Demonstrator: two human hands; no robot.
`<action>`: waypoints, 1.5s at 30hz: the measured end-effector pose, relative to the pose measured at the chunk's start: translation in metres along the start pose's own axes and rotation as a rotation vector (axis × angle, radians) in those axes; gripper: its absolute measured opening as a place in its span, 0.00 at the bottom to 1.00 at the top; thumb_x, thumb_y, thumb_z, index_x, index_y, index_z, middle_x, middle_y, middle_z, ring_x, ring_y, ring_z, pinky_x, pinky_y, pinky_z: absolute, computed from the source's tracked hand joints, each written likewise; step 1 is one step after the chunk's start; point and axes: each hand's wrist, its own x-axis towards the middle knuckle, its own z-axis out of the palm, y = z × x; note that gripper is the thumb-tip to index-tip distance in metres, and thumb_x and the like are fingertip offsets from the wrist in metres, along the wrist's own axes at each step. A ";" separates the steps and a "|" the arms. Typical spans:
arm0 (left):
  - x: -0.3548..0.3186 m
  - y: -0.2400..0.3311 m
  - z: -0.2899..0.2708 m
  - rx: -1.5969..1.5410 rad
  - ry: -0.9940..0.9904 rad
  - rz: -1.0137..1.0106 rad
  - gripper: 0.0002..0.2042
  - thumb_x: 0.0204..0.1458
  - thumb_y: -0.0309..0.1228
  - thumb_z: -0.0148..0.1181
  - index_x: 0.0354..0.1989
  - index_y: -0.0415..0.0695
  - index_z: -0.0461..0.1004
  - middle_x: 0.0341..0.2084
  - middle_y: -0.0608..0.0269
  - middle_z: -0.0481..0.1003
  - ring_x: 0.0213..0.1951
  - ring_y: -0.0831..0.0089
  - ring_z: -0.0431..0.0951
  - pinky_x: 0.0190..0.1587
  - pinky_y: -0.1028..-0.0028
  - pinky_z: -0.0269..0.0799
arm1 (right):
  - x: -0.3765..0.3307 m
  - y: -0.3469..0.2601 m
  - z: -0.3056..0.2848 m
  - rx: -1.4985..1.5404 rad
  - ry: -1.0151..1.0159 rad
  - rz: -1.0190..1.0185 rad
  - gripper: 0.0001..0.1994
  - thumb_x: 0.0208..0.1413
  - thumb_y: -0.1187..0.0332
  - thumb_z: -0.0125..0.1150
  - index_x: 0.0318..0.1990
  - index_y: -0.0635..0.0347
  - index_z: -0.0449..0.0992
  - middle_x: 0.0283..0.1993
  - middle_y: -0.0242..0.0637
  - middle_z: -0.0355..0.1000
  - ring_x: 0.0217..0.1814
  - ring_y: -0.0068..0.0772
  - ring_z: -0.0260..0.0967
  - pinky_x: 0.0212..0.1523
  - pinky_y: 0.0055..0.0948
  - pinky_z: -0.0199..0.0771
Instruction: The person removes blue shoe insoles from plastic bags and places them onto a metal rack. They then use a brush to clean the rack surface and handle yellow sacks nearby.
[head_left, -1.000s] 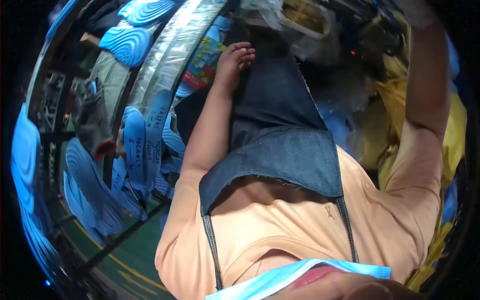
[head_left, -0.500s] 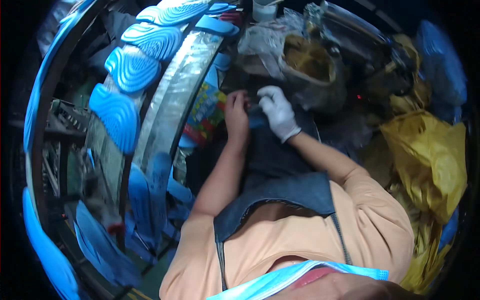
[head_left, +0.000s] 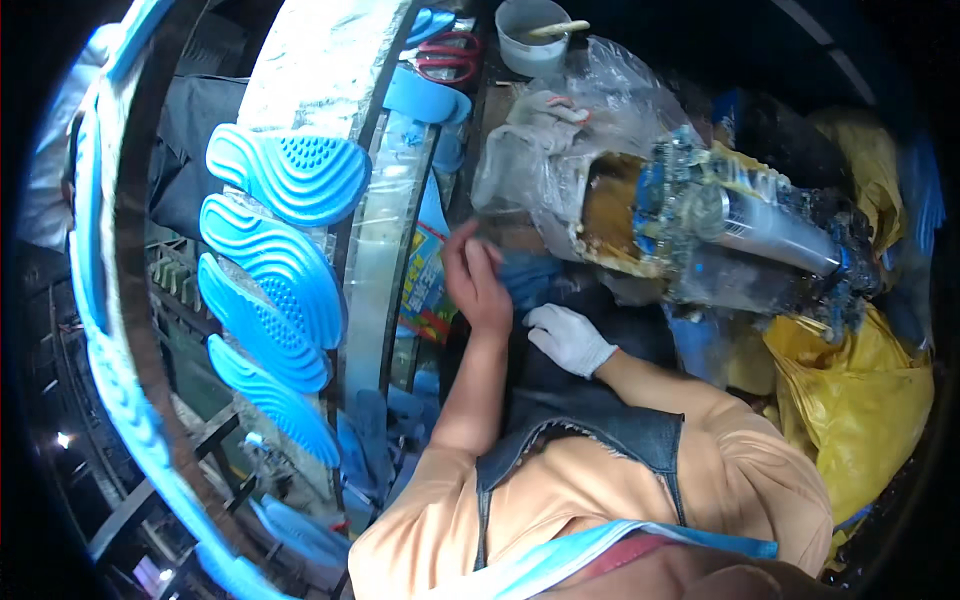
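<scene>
My bare left hand [head_left: 477, 280] is raised beside the conveyor's edge, fingers loosely bent and apart, with nothing visible in it. Lower and to the right, my right hand [head_left: 570, 340] wears a white glove. Its fingers stretch loosely over my dark lap, and no held thing shows. Closest to the left hand is a bright printed sheet or bag [head_left: 424, 285] in yellow, blue and red. Blue ridged shoe soles [head_left: 285, 175] lie in a row on the pale conveyor belt [head_left: 315, 60] to the left.
A grimy glue-coated machine with a metal cylinder [head_left: 780, 235] stands at the right, beside a plastic-wrapped container [head_left: 612, 205] of brown matter. Red-handled scissors [head_left: 450, 57] and a white bucket [head_left: 530, 40] are at the back. A yellow sack [head_left: 870, 400] sits at right.
My hands have moved apart; the gloved right one has dropped nearer my lap. The whole view has shifted, showing more of the machine and bucket. The soles appear at different places on the belt.
</scene>
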 end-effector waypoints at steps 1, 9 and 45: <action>0.012 0.017 0.013 0.012 -0.030 0.014 0.13 0.65 0.34 0.45 0.51 0.41 0.69 0.26 0.69 0.66 0.26 0.83 0.63 0.28 0.80 0.60 | -0.010 -0.003 -0.004 0.004 -0.020 0.047 0.11 0.59 0.64 0.53 0.42 0.61 0.74 0.41 0.46 0.72 0.47 0.51 0.69 0.49 0.44 0.69; 0.210 0.040 0.121 0.896 -0.431 0.311 0.16 0.59 0.33 0.50 0.50 0.33 0.68 0.44 0.39 0.72 0.43 0.46 0.75 0.42 0.56 0.72 | -0.089 -0.055 -0.089 0.010 0.024 0.053 0.11 0.56 0.67 0.55 0.43 0.62 0.76 0.43 0.45 0.74 0.47 0.47 0.71 0.50 0.40 0.71; 0.148 0.284 0.130 0.795 -0.672 0.033 0.14 0.53 0.29 0.45 0.42 0.39 0.76 0.19 0.58 0.78 0.23 0.75 0.78 0.31 0.72 0.72 | -0.029 -0.237 -0.326 -0.055 0.603 -0.012 0.18 0.54 0.71 0.62 0.53 0.55 0.72 0.38 0.38 0.73 0.35 0.32 0.73 0.40 0.29 0.75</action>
